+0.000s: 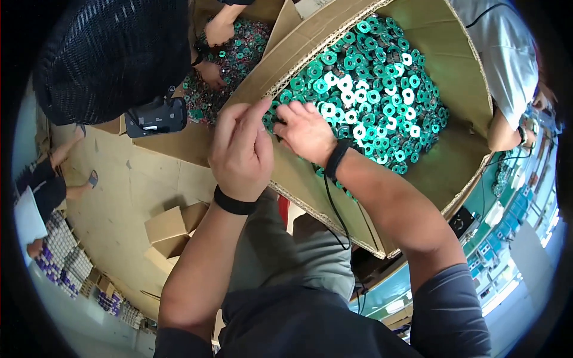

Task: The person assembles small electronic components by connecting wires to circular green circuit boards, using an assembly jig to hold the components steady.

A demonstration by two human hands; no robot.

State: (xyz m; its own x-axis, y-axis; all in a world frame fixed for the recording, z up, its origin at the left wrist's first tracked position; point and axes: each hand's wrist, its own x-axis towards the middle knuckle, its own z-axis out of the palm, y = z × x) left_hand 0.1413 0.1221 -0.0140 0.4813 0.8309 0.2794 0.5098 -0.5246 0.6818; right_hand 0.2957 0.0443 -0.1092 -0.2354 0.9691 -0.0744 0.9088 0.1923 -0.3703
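A large cardboard box (418,24) stands open before me, heaped with small green ring-shaped parts (370,95), some glinting white. Inside the near left corner, my right hand (307,132) reaches down at the heap's edge, its fingers bent over the rings; the fingertips are partly hidden. My left hand (242,152) is raised beside it at the box's left wall, palm side showing, fingers curled in and thumb and fingertips close together. Whatever it may pinch is too small to make out. Both wrists wear black bands, and a thin black cable hangs from the right one.
At upper left, another person's hands (218,33) work in a second box of mixed small pieces (248,45). A dark mesh-textured shape (113,59) and a black device (156,116) adjoin it. An opened carton (173,230) lies on the floor. A person in white (501,53) stands right.
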